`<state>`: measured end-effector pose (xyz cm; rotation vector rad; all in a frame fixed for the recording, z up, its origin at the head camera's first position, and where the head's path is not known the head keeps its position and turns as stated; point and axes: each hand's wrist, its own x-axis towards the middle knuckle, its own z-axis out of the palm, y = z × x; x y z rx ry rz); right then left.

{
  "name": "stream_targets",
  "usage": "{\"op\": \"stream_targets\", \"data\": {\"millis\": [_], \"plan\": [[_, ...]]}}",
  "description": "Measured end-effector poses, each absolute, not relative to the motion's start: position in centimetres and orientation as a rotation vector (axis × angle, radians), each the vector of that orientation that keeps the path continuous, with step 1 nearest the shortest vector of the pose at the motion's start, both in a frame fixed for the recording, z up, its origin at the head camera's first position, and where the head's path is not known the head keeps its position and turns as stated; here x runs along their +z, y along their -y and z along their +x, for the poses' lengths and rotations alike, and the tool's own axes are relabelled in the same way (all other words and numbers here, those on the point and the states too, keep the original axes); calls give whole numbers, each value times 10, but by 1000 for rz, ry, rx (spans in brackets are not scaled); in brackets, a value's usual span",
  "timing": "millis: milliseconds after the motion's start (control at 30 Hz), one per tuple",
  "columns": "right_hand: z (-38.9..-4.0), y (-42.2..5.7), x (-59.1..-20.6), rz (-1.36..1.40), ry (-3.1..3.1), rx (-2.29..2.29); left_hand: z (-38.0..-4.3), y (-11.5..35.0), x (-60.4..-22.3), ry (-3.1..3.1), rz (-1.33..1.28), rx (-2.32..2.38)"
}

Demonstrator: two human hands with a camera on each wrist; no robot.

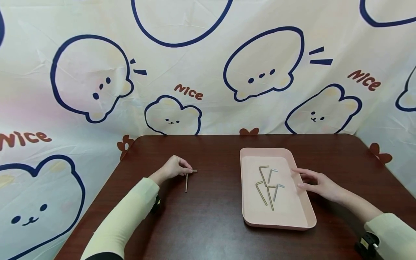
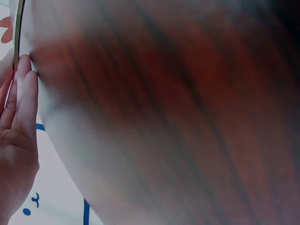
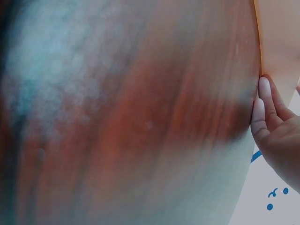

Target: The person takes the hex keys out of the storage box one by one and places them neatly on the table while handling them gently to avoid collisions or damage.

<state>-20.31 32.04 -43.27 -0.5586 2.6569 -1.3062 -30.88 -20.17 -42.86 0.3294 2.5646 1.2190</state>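
Observation:
My left hand pinches a brass-coloured L-shaped hex key between thumb and fingertips, left of the table's middle. The key's long arm points toward me and its short arm sticks out to the right. In the left wrist view the long arm of the hex key shows above the fingertips. My right hand holds the right rim of a pink tray; its thumb and index finger overlap the rim. The right wrist view shows fingertips against the outside of the tray wall.
Several L-shaped hex keys lie inside the tray, some brass-coloured and some silver. The dark brown table has a cartoon-printed cloth hanging behind it and along its sides.

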Motion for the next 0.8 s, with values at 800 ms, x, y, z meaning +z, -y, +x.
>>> {"op": "stream_targets", "data": {"millis": [800], "plan": [[-202, -320, -432, -537, -2649, -1315, -305, 196, -429, -2704, 474, 1028]]}}
